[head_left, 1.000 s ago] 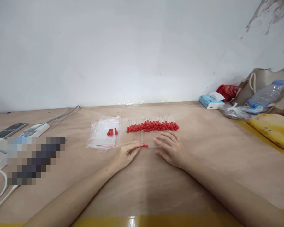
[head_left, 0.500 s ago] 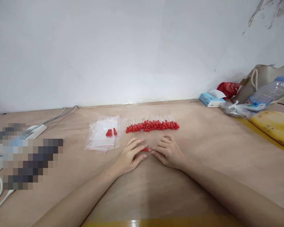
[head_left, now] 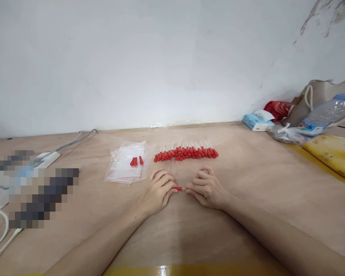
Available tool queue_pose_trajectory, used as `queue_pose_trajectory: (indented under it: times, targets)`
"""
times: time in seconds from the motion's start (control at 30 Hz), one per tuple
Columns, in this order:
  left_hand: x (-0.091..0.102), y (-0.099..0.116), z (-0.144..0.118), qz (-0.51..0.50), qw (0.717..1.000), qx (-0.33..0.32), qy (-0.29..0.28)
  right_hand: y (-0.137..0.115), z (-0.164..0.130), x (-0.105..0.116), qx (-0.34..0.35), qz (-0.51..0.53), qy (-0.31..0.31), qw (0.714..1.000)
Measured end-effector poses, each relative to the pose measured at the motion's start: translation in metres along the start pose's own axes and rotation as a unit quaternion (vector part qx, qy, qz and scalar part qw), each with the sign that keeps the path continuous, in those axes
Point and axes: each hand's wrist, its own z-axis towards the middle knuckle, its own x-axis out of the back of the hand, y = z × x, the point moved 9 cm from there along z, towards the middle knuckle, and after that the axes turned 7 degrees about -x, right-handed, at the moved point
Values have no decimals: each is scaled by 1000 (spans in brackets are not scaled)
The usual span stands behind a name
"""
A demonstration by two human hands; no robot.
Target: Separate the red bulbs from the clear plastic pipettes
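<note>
My left hand (head_left: 158, 191) and my right hand (head_left: 206, 188) meet at the middle of the table, both pinching one thin clear dropper with a red bulb (head_left: 179, 188). The left fingertips hold the red bulb end, the right fingertips hold the clear tube end. Just behind them a loose clear tube (head_left: 172, 167) lies on the table. Farther back runs a row of several red-bulbed droppers (head_left: 186, 152). To its left, three loose red bulbs (head_left: 136, 161) rest on a pile of small clear zip bags (head_left: 126, 165).
A power strip with a grey cable (head_left: 47, 158) and blurred items lie at the left. At the far right are a tissue pack (head_left: 255, 122), a red bag (head_left: 278, 108), a water bottle (head_left: 324, 114), a beige tote (head_left: 319, 96) and a yellow package (head_left: 332, 154).
Both hands drew toward me and curled into pinches. The right hand went from flat on the table to gripping the dropper's tube end; the left keeps the red end.
</note>
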Motion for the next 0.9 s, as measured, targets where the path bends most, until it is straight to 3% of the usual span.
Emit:
queue_pose_trajectory:
  times: [0.23, 0.47, 0.6, 0.67, 0.77, 0.83, 0.9]
  targets:
    - [-1, 4, 0, -5, 1000, -16, -15, -5, 0, 4, 7, 15, 0, 1000]
    - [0, -8, -13, -22, 1000, 16, 3, 25, -11, 8, -64, 29, 2, 998]
    - [9, -17, -17, -52, 995, 46, 65, 32, -9, 6, -89, 13, -10, 996]
    - [24, -33, -19, -26, 989, 83, 118, 32, -7, 4, -95, 8, -21, 995]
    - [51, -78, -32, 64, 964, 191, 176, 34, -5, 3, -104, 11, -19, 994]
    - [64, -114, -47, 121, 933, 289, 175, 37, -4, 4, -119, 14, 6, 993]
    - [71, -136, -56, 148, 918, 329, 163, 40, -4, 6, -140, 10, 37, 989]
